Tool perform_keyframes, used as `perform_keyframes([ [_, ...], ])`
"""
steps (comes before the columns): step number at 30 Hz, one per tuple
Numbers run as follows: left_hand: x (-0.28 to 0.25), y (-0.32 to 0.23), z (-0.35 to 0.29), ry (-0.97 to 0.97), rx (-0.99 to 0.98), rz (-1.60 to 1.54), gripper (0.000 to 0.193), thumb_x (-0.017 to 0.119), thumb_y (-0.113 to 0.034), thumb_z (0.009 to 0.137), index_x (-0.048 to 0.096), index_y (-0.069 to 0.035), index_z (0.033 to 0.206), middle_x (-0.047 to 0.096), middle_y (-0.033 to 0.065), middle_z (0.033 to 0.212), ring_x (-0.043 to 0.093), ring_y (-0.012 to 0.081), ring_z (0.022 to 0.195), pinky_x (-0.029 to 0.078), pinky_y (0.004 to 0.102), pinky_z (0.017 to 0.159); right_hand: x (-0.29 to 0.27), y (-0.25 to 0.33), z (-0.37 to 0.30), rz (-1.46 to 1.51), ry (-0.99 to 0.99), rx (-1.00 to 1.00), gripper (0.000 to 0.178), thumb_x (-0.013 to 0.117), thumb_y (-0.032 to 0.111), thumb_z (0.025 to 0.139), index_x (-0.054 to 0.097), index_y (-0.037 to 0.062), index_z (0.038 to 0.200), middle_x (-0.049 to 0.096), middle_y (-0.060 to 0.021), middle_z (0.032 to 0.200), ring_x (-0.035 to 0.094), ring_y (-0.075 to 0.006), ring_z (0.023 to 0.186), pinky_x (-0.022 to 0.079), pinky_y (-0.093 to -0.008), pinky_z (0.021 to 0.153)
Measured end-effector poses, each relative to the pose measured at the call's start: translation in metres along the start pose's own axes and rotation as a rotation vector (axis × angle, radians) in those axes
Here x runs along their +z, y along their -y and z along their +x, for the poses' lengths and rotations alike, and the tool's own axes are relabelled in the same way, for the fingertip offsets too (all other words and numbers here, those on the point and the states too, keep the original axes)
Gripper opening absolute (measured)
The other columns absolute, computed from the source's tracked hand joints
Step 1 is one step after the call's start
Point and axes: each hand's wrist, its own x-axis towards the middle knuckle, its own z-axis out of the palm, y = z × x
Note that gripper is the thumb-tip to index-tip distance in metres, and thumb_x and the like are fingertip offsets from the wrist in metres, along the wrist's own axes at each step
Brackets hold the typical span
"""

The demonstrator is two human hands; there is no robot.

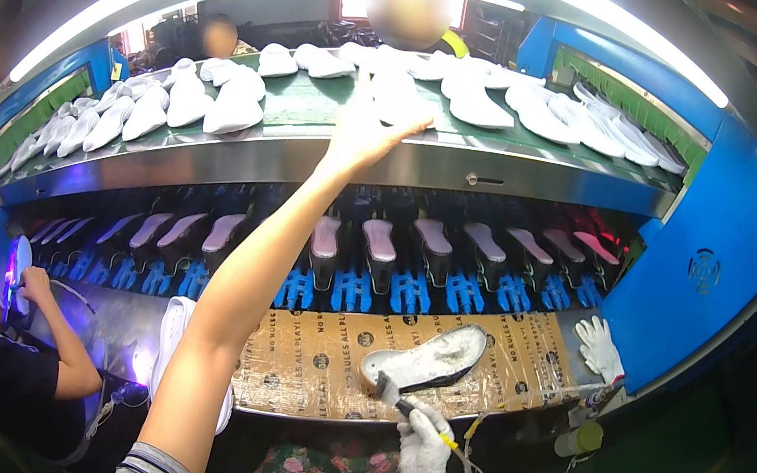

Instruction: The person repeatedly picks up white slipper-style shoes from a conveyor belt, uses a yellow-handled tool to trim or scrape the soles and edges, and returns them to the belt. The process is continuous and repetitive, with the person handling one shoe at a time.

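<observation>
My bare left hand (378,135) reaches up to the upper green belt, its thumb and fingers around a white shoe (395,96); glare washes out the fingertips. My right hand (424,455), in a white knit glove, is closed round the dark handle of a brush (390,391). The bristle end meets the near left end of a shoe sole (438,359), which lies on the brown-papered bench (285,362) with its whitish inside facing up. A yellow-and-dark thin cord or tool (462,451) hangs beside the gloved hand.
White shoes (542,113) line the belt (295,105). Beneath it, pinkish soles (380,239) rest on dark holders with blue clamps (409,293). A glove (599,346) lies by the blue machine side (714,255). Left of me, another person's arm (63,333) holds up a sole-shaped piece.
</observation>
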Motion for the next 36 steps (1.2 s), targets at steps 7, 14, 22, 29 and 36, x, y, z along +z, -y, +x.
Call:
perform_keyframes([
  [7, 0.074, 0.038, 0.084, 0.146, 0.075, 0.209, 0.117, 0.077, -0.045, 0.075, 0.02, 0.005, 0.165, 0.016, 0.0306, 0.173, 0.021, 0.042, 0.161, 0.03, 0.0433, 0.128, 0.002, -0.023, -0.005, -0.046, 0.012, 0.064, 0.019, 0.071, -0.008, 0.093, 0.077, -0.0046, 0.11, 0.078, -0.0163, 0.113, 0.076, -0.0209, 0.095, 0.063, -0.0287, 0.077],
  [14, 0.043, -0.01, 0.057, 0.236, -0.12, -0.124, 0.121, 0.085, -0.045, 0.074, 0.022, 0.002, 0.166, 0.032, 0.0334, 0.166, 0.035, 0.0461, 0.154, 0.035, 0.0461, 0.124, -0.004, -0.016, -0.01, -0.121, -0.033, 0.026, 0.017, 0.072, -0.007, 0.093, 0.077, -0.0043, 0.11, 0.077, -0.0166, 0.114, 0.076, -0.0222, 0.097, 0.062, -0.0283, 0.078],
  [22, -0.161, 0.108, -0.032, -0.181, 0.185, 0.788, 0.06, 0.086, -0.034, 0.076, 0.071, 0.0, 0.124, 0.066, 0.0199, 0.122, 0.061, 0.0388, 0.117, 0.047, 0.0498, 0.104, 0.031, -0.023, -0.013, -0.19, 0.036, 0.085, 0.019, 0.07, -0.005, 0.096, 0.077, -0.0029, 0.114, 0.077, -0.0131, 0.117, 0.075, -0.0182, 0.103, 0.059, -0.0264, 0.083],
  [29, -0.254, 0.148, -0.139, -0.101, -0.017, -0.461, 0.035, 0.062, -0.003, 0.097, 0.061, 0.0, 0.132, 0.063, 0.0096, 0.128, 0.067, 0.0181, 0.106, 0.055, 0.0299, 0.087, 0.046, -0.026, -0.011, -0.301, 0.138, 0.058, 0.023, 0.071, -0.003, 0.097, 0.076, -0.0033, 0.119, 0.077, -0.0109, 0.116, 0.072, -0.0137, 0.096, 0.058, -0.0241, 0.084],
  [36, -0.315, 0.125, -0.297, -0.734, -0.303, -0.622, 0.046, 0.055, -0.017, 0.098, 0.051, -0.005, 0.142, 0.057, 0.0183, 0.143, 0.061, 0.0318, 0.13, 0.053, 0.0454, 0.111, 0.071, -0.013, 0.004, -0.163, 0.183, -0.017, 0.017, 0.068, -0.006, 0.094, 0.075, 0.0004, 0.108, 0.077, -0.0127, 0.113, 0.073, -0.0214, 0.102, 0.059, -0.0332, 0.089],
])
